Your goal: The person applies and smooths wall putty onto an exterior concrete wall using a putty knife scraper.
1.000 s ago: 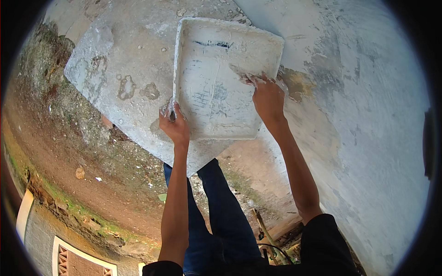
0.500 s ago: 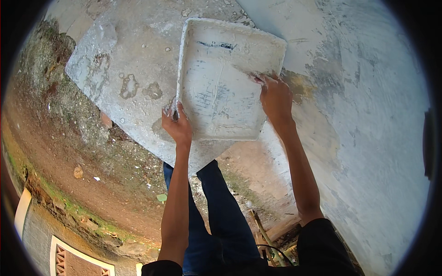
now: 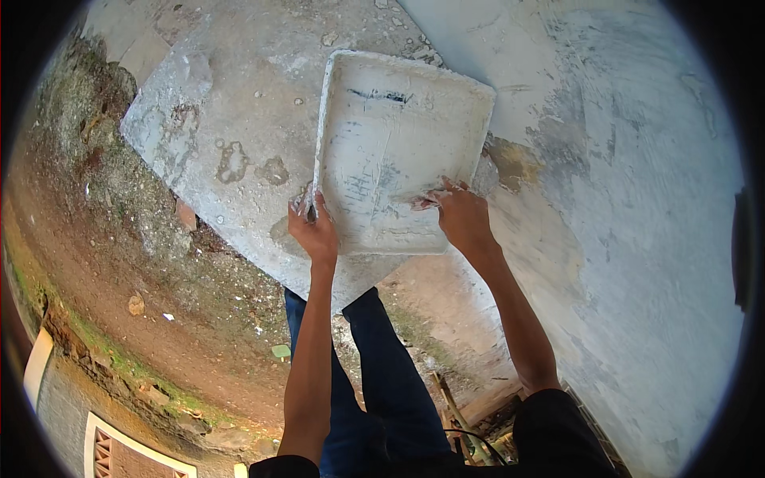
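A shallow white rectangular tray lies on, or just above, a grey stained slab. Wet white paste coats its inside, with dark streaks showing through in places. My left hand is closed on the tray's left wall near the near corner, thumb over the rim, and white paste covers its fingers. Over the near right part of the tray, my right hand is closed with its fingers pointing left. A thin, paste-covered thing sticks out from those fingers toward the tray's bottom; its kind cannot be made out.
The grey slab spreads under and left of the tray, with its corner near my legs. A whitish plastered wall rises along the right. Dirt ground with small stones lies to the left, and bamboo sticks lie at lower right.
My right hand has moved down and a little left, from the tray's right side to its near right part. The tray and my left hand sit slightly lower in view.
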### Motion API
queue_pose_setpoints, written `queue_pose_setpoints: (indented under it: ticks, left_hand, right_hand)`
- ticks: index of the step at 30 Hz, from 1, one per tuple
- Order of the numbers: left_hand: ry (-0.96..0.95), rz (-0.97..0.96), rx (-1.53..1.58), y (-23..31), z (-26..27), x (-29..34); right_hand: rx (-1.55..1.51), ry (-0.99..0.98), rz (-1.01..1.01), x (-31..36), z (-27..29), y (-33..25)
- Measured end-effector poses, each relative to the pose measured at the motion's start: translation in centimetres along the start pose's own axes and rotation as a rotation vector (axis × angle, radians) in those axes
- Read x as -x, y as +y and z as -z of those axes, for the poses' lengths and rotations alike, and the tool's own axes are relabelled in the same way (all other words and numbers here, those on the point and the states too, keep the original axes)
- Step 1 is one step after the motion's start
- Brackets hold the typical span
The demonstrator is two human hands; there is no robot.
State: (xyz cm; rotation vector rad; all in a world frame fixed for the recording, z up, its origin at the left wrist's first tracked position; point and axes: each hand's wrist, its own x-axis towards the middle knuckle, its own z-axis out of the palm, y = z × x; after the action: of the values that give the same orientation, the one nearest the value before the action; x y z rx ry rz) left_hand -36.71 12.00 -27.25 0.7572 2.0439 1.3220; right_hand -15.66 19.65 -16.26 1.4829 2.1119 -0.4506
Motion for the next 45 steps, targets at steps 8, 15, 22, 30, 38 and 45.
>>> queue_pose_setpoints:
  ticks: [8,15,22,30,38,45]
  left_hand:
    - [-0.002,0.133,0.140,1.4,-0.3,0.0]
    - [-0.040,0.083,0.019,-0.4,-0.2,0.0]
    - [-0.059,0.157,0.047,-1.1,0.3,0.0]
    - [-0.023,0.118,0.059,0.4,-0.5,0.1]
    - [-0.019,-0.002,-0.011,-0.8,0.1,-0.2]
    - [-0.027,0.012,0.013,-0.3,-0.6,0.1]
  right_hand:
    - [0.100,0.518,-0.142,-10.2,4.9,-2.0]
    - [0.052,0.455,-0.220,-13.7,2.6,-2.5]
    - [-0.015,0.375,-0.073,-11.4,3.7,-5.1]
    - [-0.107,0.407,-0.128,-14.5,4.0,-6.4]
    - [-0.033,0.299,0.221,-10.9,4.9,-3.7]
    - [-0.049,0.107,-0.056,-14.5,7.9,-3.4]
